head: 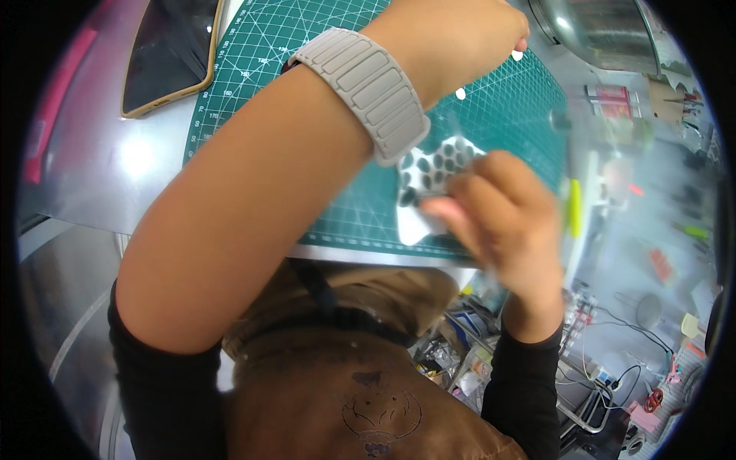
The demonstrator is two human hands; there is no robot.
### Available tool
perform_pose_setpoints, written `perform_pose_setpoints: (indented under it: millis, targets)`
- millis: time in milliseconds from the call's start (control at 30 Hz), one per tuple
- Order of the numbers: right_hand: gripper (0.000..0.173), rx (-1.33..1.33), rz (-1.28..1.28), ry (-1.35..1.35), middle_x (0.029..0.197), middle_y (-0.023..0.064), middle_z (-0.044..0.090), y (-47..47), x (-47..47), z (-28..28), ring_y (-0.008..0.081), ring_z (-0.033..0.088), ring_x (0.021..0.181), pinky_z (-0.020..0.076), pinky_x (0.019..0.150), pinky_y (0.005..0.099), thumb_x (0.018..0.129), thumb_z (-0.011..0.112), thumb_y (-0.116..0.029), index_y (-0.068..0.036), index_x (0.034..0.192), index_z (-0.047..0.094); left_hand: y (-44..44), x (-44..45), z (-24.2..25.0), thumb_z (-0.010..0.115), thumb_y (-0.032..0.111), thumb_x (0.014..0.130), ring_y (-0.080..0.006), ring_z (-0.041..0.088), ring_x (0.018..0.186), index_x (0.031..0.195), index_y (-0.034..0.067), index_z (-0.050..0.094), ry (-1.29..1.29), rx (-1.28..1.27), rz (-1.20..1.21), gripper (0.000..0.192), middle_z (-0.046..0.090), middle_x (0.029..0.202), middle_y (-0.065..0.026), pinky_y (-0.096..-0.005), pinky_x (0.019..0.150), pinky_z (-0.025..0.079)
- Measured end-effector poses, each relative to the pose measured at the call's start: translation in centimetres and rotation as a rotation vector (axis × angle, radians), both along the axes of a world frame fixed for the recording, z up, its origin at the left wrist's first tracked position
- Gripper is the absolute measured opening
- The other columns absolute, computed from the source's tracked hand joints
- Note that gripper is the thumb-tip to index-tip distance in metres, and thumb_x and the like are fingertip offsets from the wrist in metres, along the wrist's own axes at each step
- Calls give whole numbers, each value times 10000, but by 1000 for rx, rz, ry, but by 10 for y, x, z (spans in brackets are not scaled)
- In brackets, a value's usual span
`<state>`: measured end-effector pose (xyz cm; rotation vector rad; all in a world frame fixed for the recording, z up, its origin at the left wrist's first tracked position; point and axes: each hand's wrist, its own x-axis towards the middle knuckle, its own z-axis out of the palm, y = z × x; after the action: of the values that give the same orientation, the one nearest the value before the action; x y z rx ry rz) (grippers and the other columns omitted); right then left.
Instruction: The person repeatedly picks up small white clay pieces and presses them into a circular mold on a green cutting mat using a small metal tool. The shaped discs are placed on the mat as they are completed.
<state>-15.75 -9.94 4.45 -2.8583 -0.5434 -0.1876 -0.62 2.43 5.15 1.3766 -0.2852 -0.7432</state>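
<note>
A green cutting mat [362,213] with a printed white grid lies before me. My left hand [483,34], with a grey watch band [368,86] on its wrist, reaches across the mat's far part; its fingers are mostly hidden, and a small white oval piece [517,55] shows at them. Another white oval piece [460,94] lies nearer on the mat. My right hand [500,218] is blurred, over the right edge of a thin white sheet [415,224] with many oval holes. Whether its curled fingers grip anything is unclear.
A phone in a tan case [169,57] lies at the upper left. Beyond the mat's upper right stands a shiny metal container [604,34]. A yellow-green object [575,208] is at the mat's right. Cables [632,330] and cluttered supplies are at the lower right.
</note>
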Motion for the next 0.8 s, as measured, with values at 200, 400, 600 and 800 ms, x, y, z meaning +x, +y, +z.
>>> perform_pose_setpoints:
  millis: [200, 400, 600, 800]
  targets:
    - [145, 316, -226, -171, 806, 75, 659, -34, 4, 13, 184, 604, 706, 456, 629, 284, 851, 801, -101, 4, 863, 701, -12, 6, -16, 620, 207, 982, -154, 624, 788, 1094, -48, 686, -83, 1, -122, 286, 700, 917, -95, -310, 714, 506]
    - [123, 458, -394, -341, 835, 45, 655, -48, 15, 3, 108, 552, 723, 432, 672, 233, 887, 790, -69, 20, 925, 714, -24, 1, -44, 637, 254, 1008, -183, 691, 975, 1162, -71, 677, -142, -164, -349, 361, 720, 1073, -139, -276, 915, 565]
    - [164, 367, -317, -337, 826, 30, 639, -53, 27, -5, 108, 555, 730, 447, 675, 223, 897, 777, -58, -2, 1040, 721, -18, 0, -45, 629, 217, 1033, -165, 667, 1036, 1240, -65, 642, 68, -338, -387, 350, 680, 1136, -123, -308, 987, 552]
    - [460, 824, -337, -310, 839, 91, 670, -66, 24, 2, 154, 632, 818, 492, 748, 274, 1107, 458, -281, 111, 1247, 655, -19, -2, -43, 632, 224, 1035, -191, 664, 1100, 1248, -77, 633, 130, -345, -267, 369, 674, 1170, -139, -323, 1045, 531]
